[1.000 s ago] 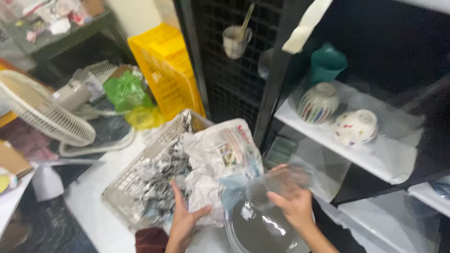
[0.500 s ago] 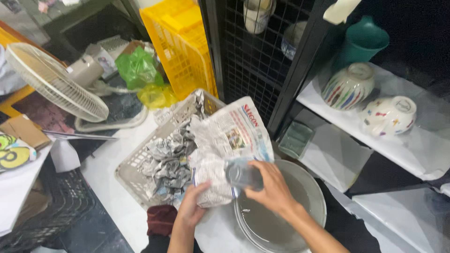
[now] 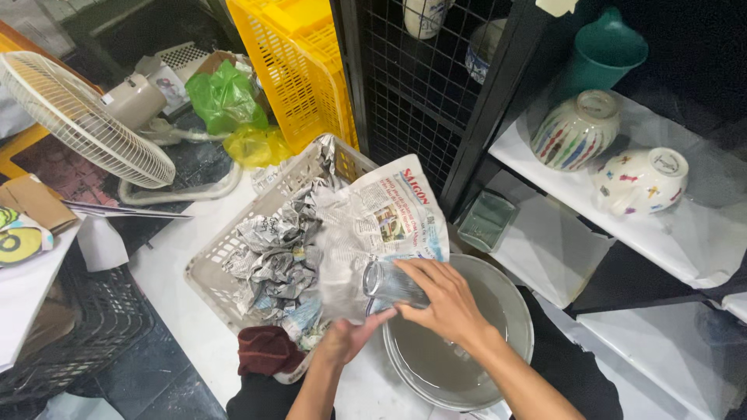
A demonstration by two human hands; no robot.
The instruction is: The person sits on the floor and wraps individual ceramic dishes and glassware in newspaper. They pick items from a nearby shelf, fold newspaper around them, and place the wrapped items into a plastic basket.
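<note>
Now your right hand, fingers clamped on the clear drinking glass, has carried it onto the crumpled newspaper sheet. Your left hand, fingers together, now props it from below.

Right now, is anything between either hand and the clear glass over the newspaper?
Nothing visible. The right hand grips the clear glass directly, fingers wrapped over it. The left hand reaches up from below, its fingertips at the glass's lower edge. The newspaper sheet lies behind and under the glass, not between it and either hand.
</note>
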